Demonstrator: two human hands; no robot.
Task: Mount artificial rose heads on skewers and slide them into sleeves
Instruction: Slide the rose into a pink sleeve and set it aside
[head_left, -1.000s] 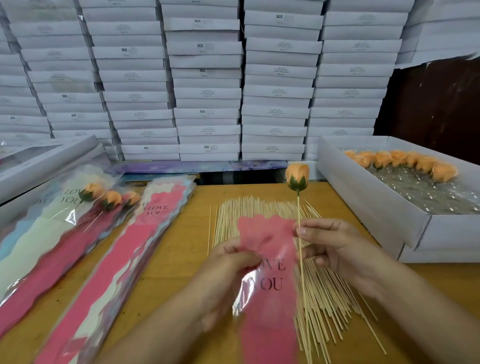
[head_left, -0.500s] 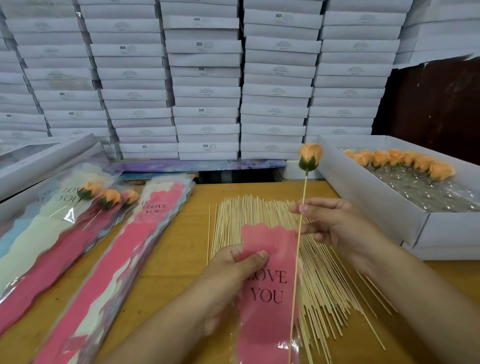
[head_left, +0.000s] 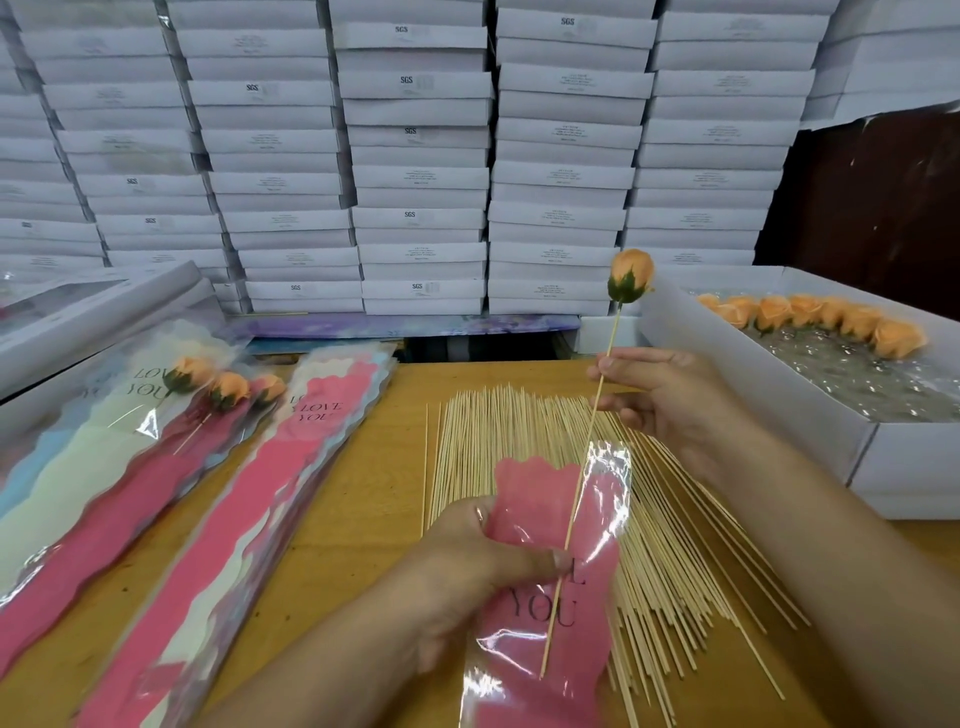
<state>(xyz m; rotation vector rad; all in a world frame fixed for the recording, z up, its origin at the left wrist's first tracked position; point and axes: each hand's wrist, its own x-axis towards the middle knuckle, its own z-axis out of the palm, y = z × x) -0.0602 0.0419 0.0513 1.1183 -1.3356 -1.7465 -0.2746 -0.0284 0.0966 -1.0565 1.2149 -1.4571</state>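
Head view: right hand pinching a skewer partway up its shaft between thumb and fingers, with an orange rose head mounted on top and leaning toward the far right. Left hand gripping a pink sleeve printed LOVE YOU, thumb pressed on its front film, fingers curled behind. Lower end of the skewer already inside the sleeve's mouth, tip seen through the clear film below the lettering, roughly mid-worktop near the front edge. Underneath, a loose spread of bare skewers fanning toward the right front. Along the left edge, finished roses in sleeves and a stack of empty sleeves; at the right edge, a white box with a row of rose heads at its far side. Likely trouble from here: pointed tip snagging or piercing the thin film if driven at this slant rather than along the sleeve's length. Also possible: mouth collapsing under the thumb's pressure, leaving the bloom to jam or crush its petals at the scalloped rim. Grip set low on the shaft, so some risk of the head wobbling or working loose if pushed hard. Sleeve resting over loose sticks, so risk of dragging a stray one along or scattering the pile.
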